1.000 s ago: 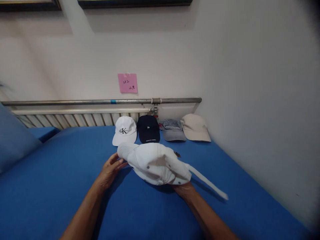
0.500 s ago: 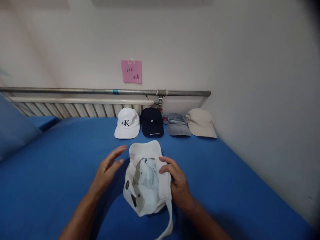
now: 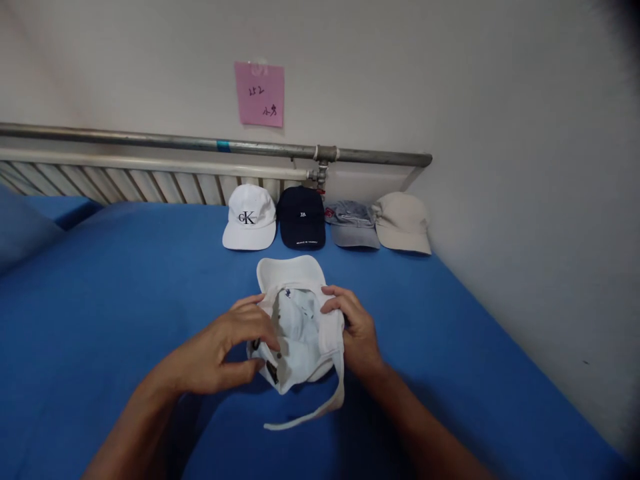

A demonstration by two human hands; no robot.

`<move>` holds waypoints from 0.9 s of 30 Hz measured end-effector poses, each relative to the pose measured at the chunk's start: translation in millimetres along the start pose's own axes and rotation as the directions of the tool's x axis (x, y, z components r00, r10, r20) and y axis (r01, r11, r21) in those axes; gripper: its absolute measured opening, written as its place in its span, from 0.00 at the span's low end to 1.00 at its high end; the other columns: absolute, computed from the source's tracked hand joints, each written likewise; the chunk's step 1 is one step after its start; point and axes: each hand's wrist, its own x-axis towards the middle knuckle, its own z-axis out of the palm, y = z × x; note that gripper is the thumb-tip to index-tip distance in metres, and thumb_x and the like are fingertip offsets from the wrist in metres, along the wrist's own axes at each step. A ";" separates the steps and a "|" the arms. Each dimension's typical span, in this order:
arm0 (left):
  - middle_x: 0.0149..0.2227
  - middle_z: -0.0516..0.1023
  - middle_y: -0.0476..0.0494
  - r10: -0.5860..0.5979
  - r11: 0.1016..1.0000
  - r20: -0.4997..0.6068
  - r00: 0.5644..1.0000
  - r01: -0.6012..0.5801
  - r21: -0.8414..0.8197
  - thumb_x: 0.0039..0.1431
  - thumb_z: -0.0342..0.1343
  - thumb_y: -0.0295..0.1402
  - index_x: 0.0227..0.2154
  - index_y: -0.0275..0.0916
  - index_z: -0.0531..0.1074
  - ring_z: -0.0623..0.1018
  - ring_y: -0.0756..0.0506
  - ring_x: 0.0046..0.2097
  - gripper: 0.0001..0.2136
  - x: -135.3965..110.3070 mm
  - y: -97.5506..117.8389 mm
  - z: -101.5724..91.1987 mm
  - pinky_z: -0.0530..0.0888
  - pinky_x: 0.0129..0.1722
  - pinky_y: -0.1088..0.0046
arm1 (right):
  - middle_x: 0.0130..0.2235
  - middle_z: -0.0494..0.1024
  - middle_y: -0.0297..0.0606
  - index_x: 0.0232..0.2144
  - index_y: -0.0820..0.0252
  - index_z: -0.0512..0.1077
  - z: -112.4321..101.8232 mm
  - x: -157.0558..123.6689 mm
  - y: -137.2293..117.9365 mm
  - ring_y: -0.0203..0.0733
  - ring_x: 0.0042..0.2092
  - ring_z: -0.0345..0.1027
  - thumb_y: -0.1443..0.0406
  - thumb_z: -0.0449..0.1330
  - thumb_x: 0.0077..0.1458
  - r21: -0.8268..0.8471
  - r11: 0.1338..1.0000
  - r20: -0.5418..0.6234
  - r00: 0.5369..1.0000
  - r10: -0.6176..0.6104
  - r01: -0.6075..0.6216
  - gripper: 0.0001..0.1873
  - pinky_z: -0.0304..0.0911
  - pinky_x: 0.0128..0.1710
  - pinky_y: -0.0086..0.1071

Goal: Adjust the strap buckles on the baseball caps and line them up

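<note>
A white baseball cap [image 3: 300, 360] is held upside down in front of me, its hollow inside facing up and its brim pointing away. My right hand [image 3: 357, 330] grips the cap's right edge, fingers over the sweatband and the palm outside. At the left edge, my left hand [image 3: 225, 347] has its fingers bent over the rim, with the thumb beside the small dark buckle [image 3: 272, 371]. From the cap's right rear the loose white strap [image 3: 320, 410] hangs down and curls to the left. The outside of the crown is mostly hidden.
Behind, a white cap with black letters [image 3: 249, 220], a navy cap [image 3: 302, 219], a grey cap [image 3: 354, 225] and a beige cap [image 3: 404, 223] stand in a row on the blue sheet [image 3: 125, 287]. A radiator [image 3: 175, 187], metal pipe [image 3: 150, 139] and pink note [image 3: 260, 95] are beyond.
My left hand has come in from apart to the cap's left rim. The right hand keeps its hold. My view has tipped downward, and the strap's free end now shows.
</note>
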 end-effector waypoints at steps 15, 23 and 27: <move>0.38 0.75 0.44 -0.126 0.947 -0.063 0.990 0.101 -0.306 0.58 0.57 0.34 0.37 0.38 0.76 0.74 0.45 0.41 0.07 3.0 -14.2 7.6 0.69 0.43 0.71 | 0.34 0.77 0.34 0.35 0.58 0.69 -24.5 -62.5 -114.7 0.36 0.36 0.69 0.70 0.51 0.62 -0.170 0.757 0.450 0.733 -0.510 0.630 0.07 0.61 0.45 0.34; 0.35 0.75 0.46 -0.279 0.825 -0.108 0.954 0.181 -0.535 0.52 0.59 0.32 0.34 0.38 0.77 0.73 0.46 0.38 0.07 0.6 -19.3 13.1 0.69 0.36 0.74 | 0.30 0.74 0.37 0.29 0.60 0.70 -26.6 -52.9 -112.3 0.39 0.33 0.66 0.78 0.51 0.55 -0.405 0.773 0.730 0.681 -0.047 0.488 0.12 0.62 0.44 0.36; 0.34 0.75 0.48 -0.289 0.772 -0.122 0.950 0.156 -0.617 0.50 0.61 0.31 0.33 0.39 0.78 0.71 0.48 0.35 0.06 -0.3 -20.0 13.8 0.67 0.34 0.76 | 0.36 0.77 0.38 0.41 0.59 0.72 -30.1 -31.7 -116.8 0.38 0.37 0.69 0.69 0.51 0.63 -0.206 0.951 0.581 0.811 -0.069 0.229 0.10 0.62 0.38 0.30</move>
